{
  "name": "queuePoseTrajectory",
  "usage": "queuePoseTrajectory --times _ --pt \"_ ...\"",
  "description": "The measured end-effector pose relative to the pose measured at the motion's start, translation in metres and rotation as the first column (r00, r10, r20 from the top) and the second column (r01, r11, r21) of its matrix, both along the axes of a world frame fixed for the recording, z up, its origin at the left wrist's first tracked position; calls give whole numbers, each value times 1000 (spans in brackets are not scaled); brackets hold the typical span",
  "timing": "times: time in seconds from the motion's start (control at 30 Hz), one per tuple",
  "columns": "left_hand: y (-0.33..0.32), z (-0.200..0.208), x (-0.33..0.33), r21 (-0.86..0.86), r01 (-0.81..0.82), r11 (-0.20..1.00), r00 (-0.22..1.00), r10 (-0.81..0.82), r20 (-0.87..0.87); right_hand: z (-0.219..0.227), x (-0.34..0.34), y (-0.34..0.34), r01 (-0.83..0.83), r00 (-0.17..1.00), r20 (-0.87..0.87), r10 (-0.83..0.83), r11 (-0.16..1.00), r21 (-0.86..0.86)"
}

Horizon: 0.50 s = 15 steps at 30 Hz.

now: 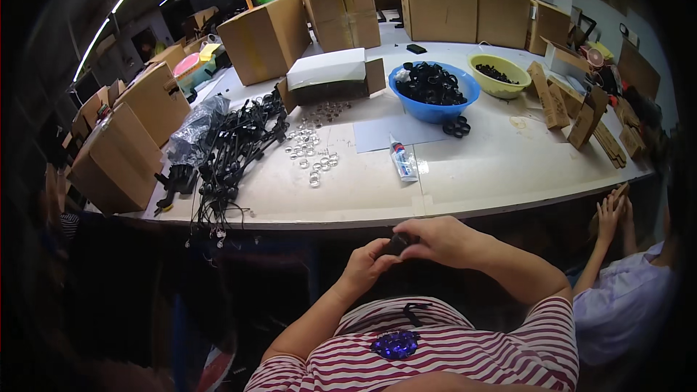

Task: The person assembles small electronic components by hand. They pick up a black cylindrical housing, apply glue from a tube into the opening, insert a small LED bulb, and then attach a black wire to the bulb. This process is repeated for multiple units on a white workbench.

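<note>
Just off the table's front edge, my left hand (365, 262) and my right hand (444, 241) meet in front of my striped shirt. Between them is a small black part (399, 244), pinched by the fingers of both; its exact kind is mostly hidden. On the table (348, 196) beyond lies a white glue tube (403, 160) with a pointed nozzle, partly over a pale sheet (370, 137). Several see-through round lenses (314, 165) are scattered to its left. A few black rings (457, 127) sit beside a blue bowl (434, 110) heaped with more of them.
Tangled black cables with parts (243, 138) hang over the front edge at left, near a cardboard box (116, 160). An open box (334, 91) and a yellow bowl (501, 86) of small black pieces stand farther back. At right, another person's hands (611, 212) are near the table edge.
</note>
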<state>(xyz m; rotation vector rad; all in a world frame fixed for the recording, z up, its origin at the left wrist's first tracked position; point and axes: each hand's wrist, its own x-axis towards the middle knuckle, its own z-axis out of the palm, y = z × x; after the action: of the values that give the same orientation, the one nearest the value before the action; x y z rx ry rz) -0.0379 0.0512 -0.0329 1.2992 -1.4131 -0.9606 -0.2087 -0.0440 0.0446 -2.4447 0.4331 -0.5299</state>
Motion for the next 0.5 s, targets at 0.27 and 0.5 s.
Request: queuePoseTrajectory --times 0.27,0.5 --pt "1 8 -7 -5 26 1000 999 -26 -28 5 -7 3 51 995 -82 -54 998 -43" --pt "0 15 -12 9 -18 1000 996 17 85 2 -9 1 62 998 19 -61 996 -63"
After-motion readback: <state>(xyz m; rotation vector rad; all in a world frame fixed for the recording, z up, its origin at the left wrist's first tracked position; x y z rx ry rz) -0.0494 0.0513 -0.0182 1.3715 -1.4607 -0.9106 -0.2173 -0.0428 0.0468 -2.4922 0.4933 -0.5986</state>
